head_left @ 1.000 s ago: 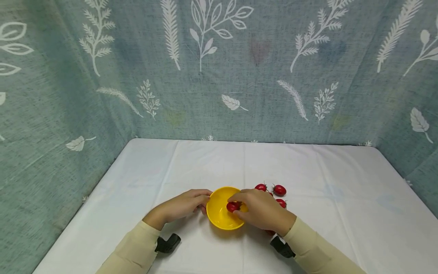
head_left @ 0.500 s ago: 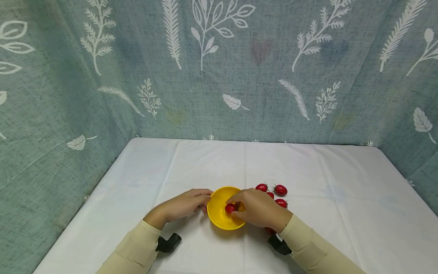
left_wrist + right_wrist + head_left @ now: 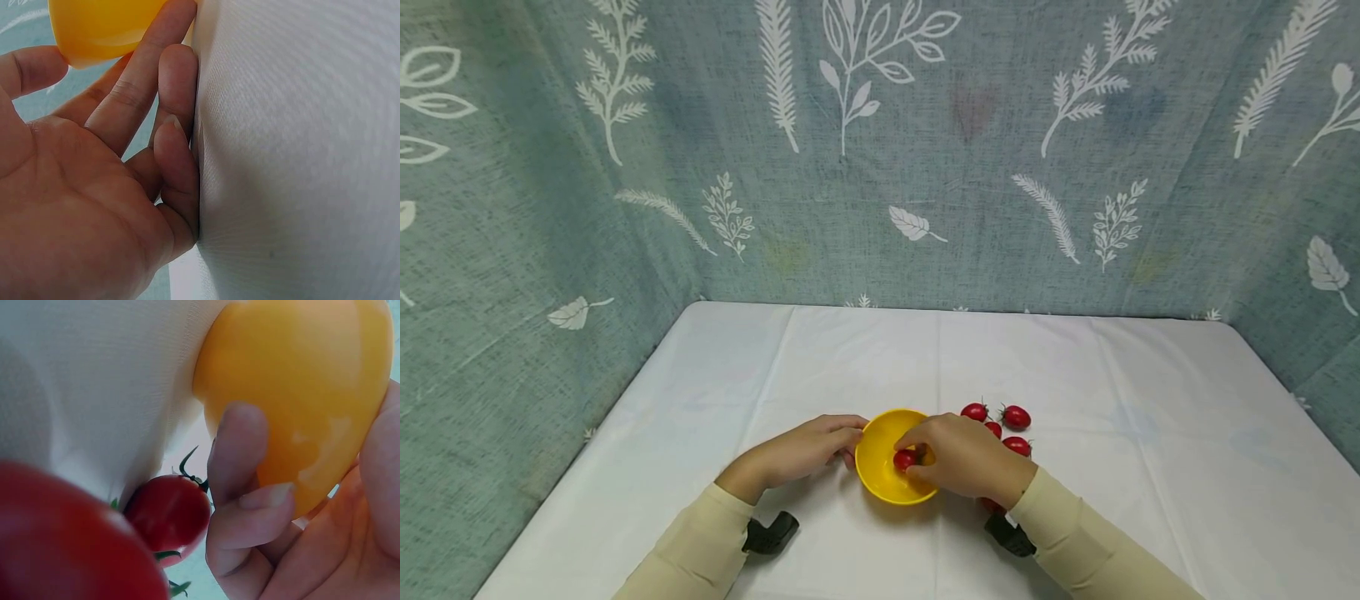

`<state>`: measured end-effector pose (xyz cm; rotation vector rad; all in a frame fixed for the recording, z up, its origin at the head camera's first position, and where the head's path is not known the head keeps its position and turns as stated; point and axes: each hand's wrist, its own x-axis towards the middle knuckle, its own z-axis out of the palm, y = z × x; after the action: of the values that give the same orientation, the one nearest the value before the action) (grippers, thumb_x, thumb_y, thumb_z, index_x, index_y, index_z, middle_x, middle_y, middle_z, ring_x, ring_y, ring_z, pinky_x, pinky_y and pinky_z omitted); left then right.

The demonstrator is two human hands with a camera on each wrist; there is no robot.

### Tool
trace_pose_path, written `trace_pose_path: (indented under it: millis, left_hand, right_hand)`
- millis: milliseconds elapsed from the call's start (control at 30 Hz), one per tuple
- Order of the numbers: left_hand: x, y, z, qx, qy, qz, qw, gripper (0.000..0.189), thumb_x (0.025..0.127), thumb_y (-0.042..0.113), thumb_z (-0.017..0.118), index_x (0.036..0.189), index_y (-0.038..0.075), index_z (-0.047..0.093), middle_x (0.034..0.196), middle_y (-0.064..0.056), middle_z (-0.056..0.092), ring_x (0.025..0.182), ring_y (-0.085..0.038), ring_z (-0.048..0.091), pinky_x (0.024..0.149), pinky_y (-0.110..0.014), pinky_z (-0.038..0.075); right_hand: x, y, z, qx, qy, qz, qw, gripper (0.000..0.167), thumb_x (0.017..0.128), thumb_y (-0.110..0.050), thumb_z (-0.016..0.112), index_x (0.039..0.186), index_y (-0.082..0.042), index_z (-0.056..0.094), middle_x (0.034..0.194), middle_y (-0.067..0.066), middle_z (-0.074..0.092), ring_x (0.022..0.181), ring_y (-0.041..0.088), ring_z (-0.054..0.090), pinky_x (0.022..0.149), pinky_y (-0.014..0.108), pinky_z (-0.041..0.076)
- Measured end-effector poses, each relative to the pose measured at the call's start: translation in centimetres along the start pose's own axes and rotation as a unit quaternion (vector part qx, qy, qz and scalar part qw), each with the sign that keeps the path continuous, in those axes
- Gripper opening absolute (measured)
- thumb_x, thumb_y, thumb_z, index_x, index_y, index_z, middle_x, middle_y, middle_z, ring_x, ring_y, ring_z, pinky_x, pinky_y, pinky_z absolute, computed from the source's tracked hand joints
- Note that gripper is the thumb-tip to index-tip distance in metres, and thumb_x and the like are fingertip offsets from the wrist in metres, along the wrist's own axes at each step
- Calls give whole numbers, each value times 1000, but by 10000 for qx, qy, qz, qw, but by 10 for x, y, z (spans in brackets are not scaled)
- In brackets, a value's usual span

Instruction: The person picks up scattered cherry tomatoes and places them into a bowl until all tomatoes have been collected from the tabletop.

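Observation:
A yellow bowl [image 3: 880, 479] stands on the white-covered table in the head view. My left hand [image 3: 801, 450] rests against its left side, thumb and fairly straight longer fingers [image 3: 122, 103] touching the outside wall; the two smallest fingers are bent against the cloth. My right hand [image 3: 966, 454] reaches over the right rim and pinches a red cherry tomato [image 3: 904, 460] inside the bowl. Its lower fingers [image 3: 240, 447] stay outside, beside the yellow wall. More cherry tomatoes [image 3: 1017, 417] lie right of the bowl, partly hidden by the right hand.
In the right wrist view, a large red tomato [image 3: 69, 537] and a smaller-looking one [image 3: 170, 511] with a green stem sit close to the right hand. A patterned grey-green curtain [image 3: 880, 250] surrounds the table [image 3: 737, 358] at the back and sides.
My right hand has shifted slightly left and lower into the bowl with the cherry tomato. My left hand and the bowl have barely moved.

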<state>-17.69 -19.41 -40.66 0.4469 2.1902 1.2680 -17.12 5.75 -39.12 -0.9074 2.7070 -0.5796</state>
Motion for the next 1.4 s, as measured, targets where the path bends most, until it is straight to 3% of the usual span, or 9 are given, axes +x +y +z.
trace_pose_path:
  millis: [333,567,800,1000,1167,1300,1400]
  left_hand:
    - [0,-2,0,-2,7,-40,10000,39,106,29,40,136,12,59,95,-5,67,92,-20,58,80,-30,41]
    - [1,-1,2,-75,22,0,10000,39,105,27,40,134,9,59,94,-4,66,91,-20,59,81,-29,42]
    - [2,-1,2,-37,60,-61,10000,39,105,28,40,133,9,60,94,-3,67,91,-20,59,82,-30,42]
    - [2,-1,2,40,144,-134,9998,39,105,28,40,134,10,59,92,-3,66,91,-20,59,81,-30,41]
    - [2,0,2,9,163,-175,9997,40,105,27,40,134,8,59,92,-2,66,90,-20,59,81,-30,41]
    - [4,0,2,40,150,-157,9998,40,105,28,40,134,9,59,92,-2,66,90,-20,58,79,-29,41]
    - [3,-1,2,70,158,-170,9997,40,105,28,40,134,9,59,91,-3,65,89,-20,57,77,-29,40]
  right_hand:
    - [-3,-2,-1,-72,137,-10,9999,33,87,-29,77,117,-17,74,115,-3,73,100,13,66,92,35,55]
    - [-18,1,-5,-193,981,-138,9949,29,89,-29,74,115,-17,74,105,-1,71,80,11,62,68,22,52]
    - [-39,7,-14,-300,1587,-161,9867,28,87,-27,77,114,-20,74,106,-4,71,90,12,67,77,27,57]
    - [-51,18,-20,-299,2007,-259,9789,28,85,-22,80,112,-20,74,102,-4,71,75,9,59,69,23,52]
    - [-54,26,-23,-249,1992,-118,9796,30,84,-21,81,113,-19,74,104,-3,71,78,11,61,70,25,53]
    - [-56,30,-25,-265,1807,133,9831,31,84,-22,81,114,-19,73,105,-3,71,84,14,63,74,28,56]
    - [-56,33,-26,-224,1617,331,9860,32,84,-21,80,115,-19,73,105,-2,70,80,12,59,71,25,54]
